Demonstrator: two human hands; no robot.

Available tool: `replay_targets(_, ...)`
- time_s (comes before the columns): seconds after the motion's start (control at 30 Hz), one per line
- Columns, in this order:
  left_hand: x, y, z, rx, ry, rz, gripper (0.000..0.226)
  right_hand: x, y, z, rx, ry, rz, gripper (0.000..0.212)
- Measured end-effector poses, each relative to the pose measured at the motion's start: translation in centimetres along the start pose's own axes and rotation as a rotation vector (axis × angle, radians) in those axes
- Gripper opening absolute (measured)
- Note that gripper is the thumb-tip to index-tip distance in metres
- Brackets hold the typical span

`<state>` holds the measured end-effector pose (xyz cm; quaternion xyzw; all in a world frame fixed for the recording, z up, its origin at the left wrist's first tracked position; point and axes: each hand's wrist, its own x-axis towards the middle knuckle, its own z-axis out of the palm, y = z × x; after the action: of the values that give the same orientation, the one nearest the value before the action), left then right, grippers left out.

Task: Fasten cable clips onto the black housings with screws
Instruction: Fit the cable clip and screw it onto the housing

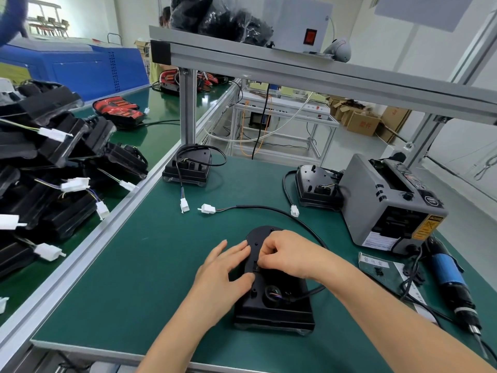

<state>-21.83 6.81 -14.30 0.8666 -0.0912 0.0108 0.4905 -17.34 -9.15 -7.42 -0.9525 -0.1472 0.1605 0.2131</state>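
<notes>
1. Right hand [285, 254]: fingers [265, 251] are curling in tight, tips bunched together and pinching a small black part [256, 268] against the middle of the housing. The part is mostly hidden, so I cannot tell if it's a clip.
2. Left hand [226, 267]: fingers are lying straight and slightly spread over the housing's left edge. The thumb is pressing on its top face just below the right fingertips.
3. Black housing [274, 308] is lying flat on the green mat [134, 265], centre of the bench, rounded end pointing away from the person.
4. Its black cable [295, 214] is looping out from under the right wrist and running round the far side. It is ending in a white connector [208, 209] on the mat.
5. Two more housings are sitting further back: one far left [188, 168], one far right [314, 184], the latter just beside a grey tape dispenser [390, 200].
6. Electric screwdriver [451, 281] with a blue body is lying at the right edge, untouched, near small black bits [379, 271] on a clear bag.
7. Pile of housings [53, 157] is sitting on the neighbouring bench, left.
</notes>
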Motion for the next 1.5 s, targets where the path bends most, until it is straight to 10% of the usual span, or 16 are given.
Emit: replay_targets(1.5,1.8,1.0,0.7,-0.103,0.122,-0.205,0.032,-0.6,0.3,-0.8,0.043,0.052,0.097,0.025)
